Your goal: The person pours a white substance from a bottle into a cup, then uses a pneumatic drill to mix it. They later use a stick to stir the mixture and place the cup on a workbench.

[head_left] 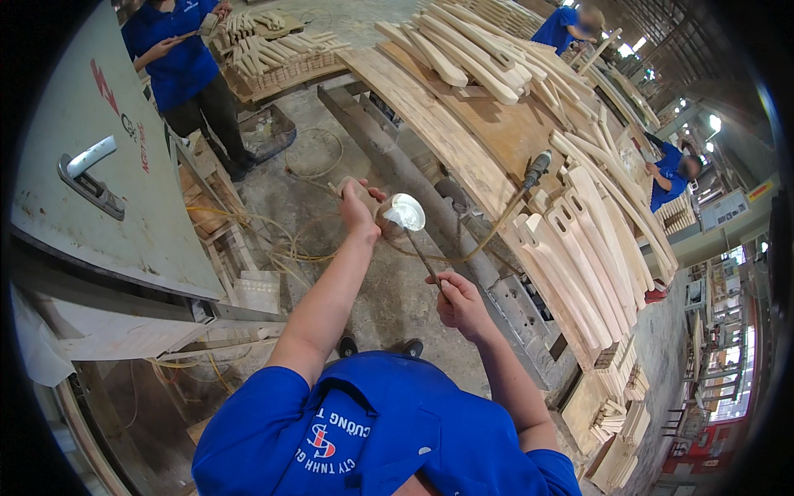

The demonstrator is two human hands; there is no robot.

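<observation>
My left hand [360, 208] is closed, palm side partly hidden, at a round brownish cup [401, 213] with a shiny white inside. A short pale piece, apparently wood, pokes out past its fingers; whether it joins the cup I cannot tell. My right hand [461, 304] grips the lower end of a thin dark stick [424, 258]. The stick slants up and left, its far end reaching the cup's rim. Both hands are in front of my body, above the concrete floor.
At right, a long wooden table [447, 124] bears stacked shaped wood parts [571, 273] and a dark air tool [538, 169] on a hose. A grey metal cabinet [107, 198] stands at left. Yellow hoses [289, 244] lie on the floor. Co-workers [186, 66] in blue stand farther off.
</observation>
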